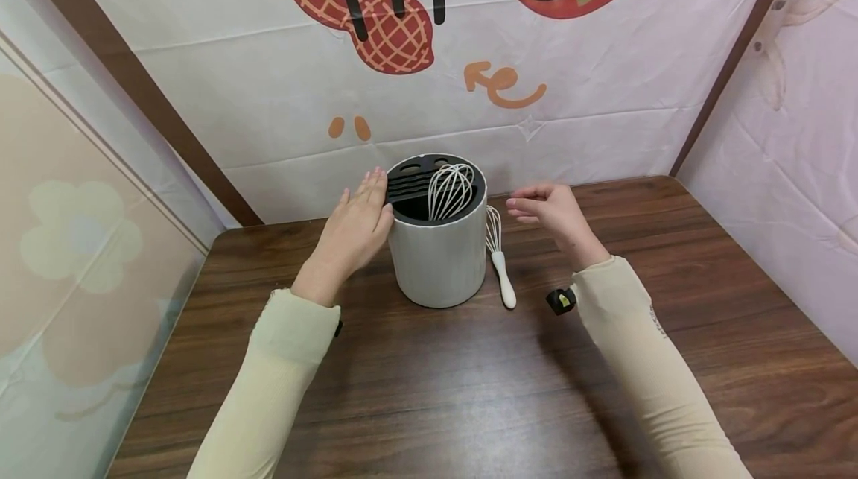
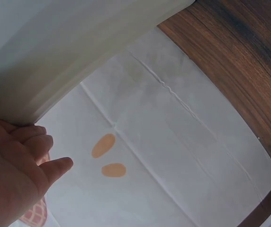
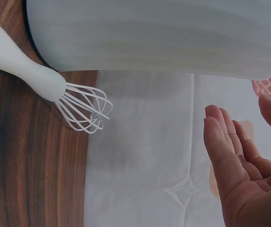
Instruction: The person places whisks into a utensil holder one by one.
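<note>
A light grey utensil holder (image 1: 437, 267) with a black slotted top stands upright near the back of the table. One whisk (image 1: 451, 192) stands in its large opening, wire loops up, its handle hidden inside. Along the holder's left rim lies my left hand (image 1: 357, 224), fingers extended and touching the side. My right hand (image 1: 551, 212) hovers to the right of the holder, apart from it, fingers loosely extended around nothing. A second whisk (image 1: 504, 281), with a white handle, lies on the table between the holder and my right hand, wires pointing toward the back.
The brown wooden table (image 1: 429, 389) ends at a white printed cloth (image 1: 268, 92) hanging behind it. Similar cloth walls rise at the left and right. A small black device (image 1: 561, 301) sits at my right wrist.
</note>
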{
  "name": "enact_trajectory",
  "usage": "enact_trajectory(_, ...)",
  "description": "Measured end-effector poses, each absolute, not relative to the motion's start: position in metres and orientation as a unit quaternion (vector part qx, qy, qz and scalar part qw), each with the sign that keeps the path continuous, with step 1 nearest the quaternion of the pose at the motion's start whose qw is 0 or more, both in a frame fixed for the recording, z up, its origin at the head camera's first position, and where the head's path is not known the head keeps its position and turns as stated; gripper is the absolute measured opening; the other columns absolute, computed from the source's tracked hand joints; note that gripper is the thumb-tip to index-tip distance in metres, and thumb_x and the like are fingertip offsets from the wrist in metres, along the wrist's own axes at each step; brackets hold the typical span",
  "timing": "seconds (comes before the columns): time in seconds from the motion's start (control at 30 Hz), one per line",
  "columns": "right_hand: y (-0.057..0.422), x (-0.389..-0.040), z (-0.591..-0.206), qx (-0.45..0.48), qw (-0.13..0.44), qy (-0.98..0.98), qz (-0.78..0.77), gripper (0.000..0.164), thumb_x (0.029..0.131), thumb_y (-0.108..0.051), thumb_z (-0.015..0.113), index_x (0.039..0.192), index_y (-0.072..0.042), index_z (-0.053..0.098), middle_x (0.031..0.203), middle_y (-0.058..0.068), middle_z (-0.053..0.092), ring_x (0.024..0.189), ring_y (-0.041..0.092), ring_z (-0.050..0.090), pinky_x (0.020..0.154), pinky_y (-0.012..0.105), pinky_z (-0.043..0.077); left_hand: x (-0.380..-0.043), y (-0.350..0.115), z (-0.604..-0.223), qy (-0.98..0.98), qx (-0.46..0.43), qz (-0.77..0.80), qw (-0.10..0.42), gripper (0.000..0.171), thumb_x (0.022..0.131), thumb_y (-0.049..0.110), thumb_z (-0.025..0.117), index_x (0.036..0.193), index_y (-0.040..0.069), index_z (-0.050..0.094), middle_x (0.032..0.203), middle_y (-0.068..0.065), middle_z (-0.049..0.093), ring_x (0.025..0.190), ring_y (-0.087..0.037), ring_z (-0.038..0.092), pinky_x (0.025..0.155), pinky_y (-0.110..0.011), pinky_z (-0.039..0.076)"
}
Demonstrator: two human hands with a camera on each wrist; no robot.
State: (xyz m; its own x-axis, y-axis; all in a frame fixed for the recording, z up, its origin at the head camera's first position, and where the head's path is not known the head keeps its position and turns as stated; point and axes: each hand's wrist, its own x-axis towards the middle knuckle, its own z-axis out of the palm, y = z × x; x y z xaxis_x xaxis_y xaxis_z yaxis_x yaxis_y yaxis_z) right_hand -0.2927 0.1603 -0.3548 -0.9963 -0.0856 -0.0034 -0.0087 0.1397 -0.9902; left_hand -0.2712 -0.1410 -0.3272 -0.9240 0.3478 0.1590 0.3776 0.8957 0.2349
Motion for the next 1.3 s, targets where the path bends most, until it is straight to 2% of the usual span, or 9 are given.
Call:
enact_trajectory(0.13,0.162,-0.294,-0.360,-0.026,0.035,0.758,-0.651,0.031,0.091,-0.004,0.059,0.112,0.018,0.057,0.094,0.011,0.066,0.079,0.011,0.067,0.081,0.032,0.054,-0.271,-0.141,-0.327,-0.972,-0.187,-0.132,0.055,0.056,0.102,0.029,0.020,0.150,0.000,0.013,0.156,-0.012,0.011,0.143,-0.025,0.009,0.114,-0.050,0.009)
enact_trajectory(0.23,0.164,-0.295,-0.364,-0.021,0.045,0.764,-0.643,0.032,0.091,-0.005,0.059,0.113,0.018,0.057,0.098,0.015,0.067,0.077,0.009,0.067,0.083,0.035,0.053,-0.271,-0.141,-0.327,-0.972,-0.187,-0.132,0.056,0.056,0.102,0.029,0.020,0.150,0.000,0.013,0.156,-0.012,0.011,0.143,-0.025,0.009,0.114,-0.050,0.009)
enact_trajectory(0.4,0.165,-0.297,-0.373,-0.014,0.053,0.769,-0.637,0.030,0.091,-0.005,0.058,0.113,0.017,0.057,0.109,0.026,0.063,0.082,0.015,0.069,0.078,0.031,0.055,-0.272,-0.141,-0.328,-0.971,-0.187,-0.133,0.058,0.056,0.102,0.029,0.021,0.150,-0.001,0.014,0.156,-0.012,0.012,0.143,-0.025,0.009,0.114,-0.050,0.009)
enact_trajectory(0.6,0.167,-0.298,-0.382,-0.008,0.061,0.767,-0.638,0.032,0.089,-0.003,0.060,0.113,0.018,0.057,0.106,0.024,0.064,0.091,0.025,0.068,0.079,0.033,0.055,-0.272,-0.141,-0.328,-0.972,-0.186,-0.134,0.059,0.057,0.102,0.029,0.021,0.150,0.000,0.014,0.156,-0.012,0.011,0.143,-0.024,0.009,0.114,-0.049,0.010)
enact_trajectory(0.9,0.169,-0.301,-0.394,0.000,0.090,0.775,-0.626,0.035,0.090,-0.006,0.061,0.115,0.018,0.056,0.100,0.018,0.067,0.081,0.016,0.069,0.078,0.032,0.055,-0.272,-0.141,-0.328,-0.971,-0.186,-0.136,0.057,0.057,0.102,0.030,0.020,0.151,0.001,0.013,0.156,-0.012,0.011,0.144,-0.024,0.007,0.114,-0.049,0.009)
enact_trajectory(1.1,0.169,-0.302,-0.402,0.007,0.113,0.780,-0.616,0.035,0.091,-0.006,0.059,0.117,0.017,0.055,0.111,0.027,0.063,0.079,0.013,0.068,0.085,0.039,0.051,-0.273,-0.141,-0.329,-0.971,-0.185,-0.139,0.053,0.057,0.102,0.030,0.020,0.151,0.002,0.011,0.157,-0.011,0.009,0.144,-0.023,0.007,0.114,-0.048,0.008)
enact_trajectory(1.3,0.168,-0.301,-0.408,0.010,0.130,0.788,-0.601,0.037,0.092,-0.007,0.057,0.120,0.018,0.052,0.114,0.029,0.061,0.080,0.014,0.067,0.083,0.035,0.053,-0.273,-0.141,-0.329,-0.971,-0.186,-0.141,0.054,0.056,0.103,0.029,0.020,0.151,0.001,0.011,0.157,-0.011,0.010,0.144,-0.023,0.007,0.114,-0.049,0.008)
